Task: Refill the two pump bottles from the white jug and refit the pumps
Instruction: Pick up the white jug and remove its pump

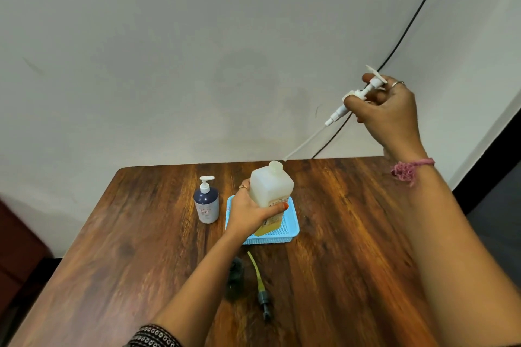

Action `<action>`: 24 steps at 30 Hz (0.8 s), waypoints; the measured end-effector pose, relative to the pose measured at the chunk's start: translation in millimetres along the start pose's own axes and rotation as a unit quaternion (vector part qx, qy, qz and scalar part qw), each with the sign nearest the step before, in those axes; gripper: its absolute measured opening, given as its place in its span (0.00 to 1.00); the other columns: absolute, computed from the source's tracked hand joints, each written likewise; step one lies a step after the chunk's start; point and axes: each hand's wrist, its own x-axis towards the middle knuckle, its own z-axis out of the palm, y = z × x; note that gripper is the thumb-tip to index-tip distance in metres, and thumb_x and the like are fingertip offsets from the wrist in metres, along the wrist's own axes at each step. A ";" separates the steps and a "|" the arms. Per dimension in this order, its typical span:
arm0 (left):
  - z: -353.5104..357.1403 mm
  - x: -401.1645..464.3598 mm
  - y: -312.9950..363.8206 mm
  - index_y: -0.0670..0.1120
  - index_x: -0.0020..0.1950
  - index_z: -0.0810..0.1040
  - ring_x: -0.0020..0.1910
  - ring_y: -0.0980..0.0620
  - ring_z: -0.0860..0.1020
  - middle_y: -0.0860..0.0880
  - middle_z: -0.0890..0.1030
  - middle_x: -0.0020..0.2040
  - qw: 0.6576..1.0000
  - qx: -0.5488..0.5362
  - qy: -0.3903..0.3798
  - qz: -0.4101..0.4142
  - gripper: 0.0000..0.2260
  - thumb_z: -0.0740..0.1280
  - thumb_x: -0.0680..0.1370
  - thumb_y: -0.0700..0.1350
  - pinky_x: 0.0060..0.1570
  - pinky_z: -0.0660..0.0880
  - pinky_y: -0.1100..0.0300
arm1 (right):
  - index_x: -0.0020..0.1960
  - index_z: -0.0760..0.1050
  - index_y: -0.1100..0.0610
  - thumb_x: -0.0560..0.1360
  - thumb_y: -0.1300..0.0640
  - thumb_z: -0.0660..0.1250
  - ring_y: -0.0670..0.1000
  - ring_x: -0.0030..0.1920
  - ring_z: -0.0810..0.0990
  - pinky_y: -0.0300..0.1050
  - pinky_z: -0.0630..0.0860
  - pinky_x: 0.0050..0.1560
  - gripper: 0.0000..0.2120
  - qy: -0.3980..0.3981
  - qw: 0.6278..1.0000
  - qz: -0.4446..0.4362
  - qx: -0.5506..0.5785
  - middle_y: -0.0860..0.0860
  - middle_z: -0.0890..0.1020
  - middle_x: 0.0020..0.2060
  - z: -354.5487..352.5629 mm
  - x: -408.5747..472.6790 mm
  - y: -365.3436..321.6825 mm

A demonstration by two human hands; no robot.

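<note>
Plain pale wall (197,51) backs the scene, with a black cable (417,8) running diagonally down it to the far edge of the bench (352,220). Bench surface is dark wood grain with a rounded far-left corner; bare wood lies to the left and right of the items.

Head view: a light blue tray (293,227) sits near the bench centre. The white jug (269,191) stands in the tray, slightly tilted, neck open, yellow liquid visible in its lower part. The left hand (248,213) grips the jug's body, fingers curled round it. Just beside the tray on its left stands a dark blue pump bottle (206,204), upright, white pump fitted, apart from the tray.

The right hand (386,110) is raised above the bench's far right, fingers closed round a white pump (363,93); its dip tube (303,144) slants down towards the jug's neck, its tip just beside the opening.

Nearer the person, a grey pump with a yellowish tube (260,282) lies flat on the wood. Beside it a dark object (235,273) is blurred; I cannot tell what it is. A dark cabinet (17,248) stands left of the bench.
</note>
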 end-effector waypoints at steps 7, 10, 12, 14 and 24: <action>9.6 -7.5 -7.4 0.50 0.66 0.66 0.55 0.51 0.79 0.51 0.77 0.59 0.999 -0.003 -0.028 -0.019 0.39 0.79 0.61 0.57 0.53 0.80 0.52 | 0.55 0.73 0.45 0.69 0.58 0.74 0.42 0.40 0.81 0.41 0.78 0.43 0.19 0.099 0.991 0.035 0.088 0.43 0.84 0.43 -13.8 -24.9 30.4; 16.0 -13.4 -7.8 0.52 0.64 0.66 0.56 0.52 0.78 0.53 0.76 0.58 0.999 -0.004 -0.044 -0.021 0.35 0.79 0.63 0.56 0.54 0.80 0.53 | 0.52 0.73 0.46 0.68 0.61 0.75 0.47 0.48 0.83 0.37 0.77 0.45 0.19 0.122 0.984 0.067 0.108 0.52 0.84 0.49 -14.1 -47.9 63.6; 22.0 -18.2 -9.0 0.54 0.63 0.65 0.57 0.52 0.77 0.54 0.76 0.57 0.998 -0.005 -0.051 -0.022 0.33 0.79 0.65 0.53 0.53 0.79 0.57 | 0.52 0.74 0.48 0.68 0.64 0.75 0.46 0.47 0.83 0.30 0.75 0.42 0.18 0.137 0.981 0.092 0.103 0.53 0.83 0.50 -12.4 -66.1 84.6; 29.1 -23.8 -9.7 0.55 0.62 0.64 0.56 0.54 0.75 0.55 0.75 0.56 0.998 0.001 -0.054 -0.028 0.32 0.79 0.65 0.52 0.50 0.77 0.63 | 0.53 0.75 0.52 0.68 0.63 0.75 0.43 0.45 0.81 0.25 0.73 0.38 0.17 0.150 0.979 0.123 0.067 0.51 0.82 0.49 -10.8 -86.3 105.2; 67.2 -52.9 -42.4 0.50 0.62 0.69 0.55 0.54 0.75 0.56 0.76 0.53 0.993 -0.022 -0.085 -0.075 0.34 0.82 0.61 0.44 0.50 0.74 0.62 | 0.53 0.79 0.57 0.70 0.60 0.73 0.51 0.45 0.78 0.33 0.68 0.35 0.12 0.128 0.945 0.271 -0.130 0.52 0.81 0.46 -11.1 -196.3 210.1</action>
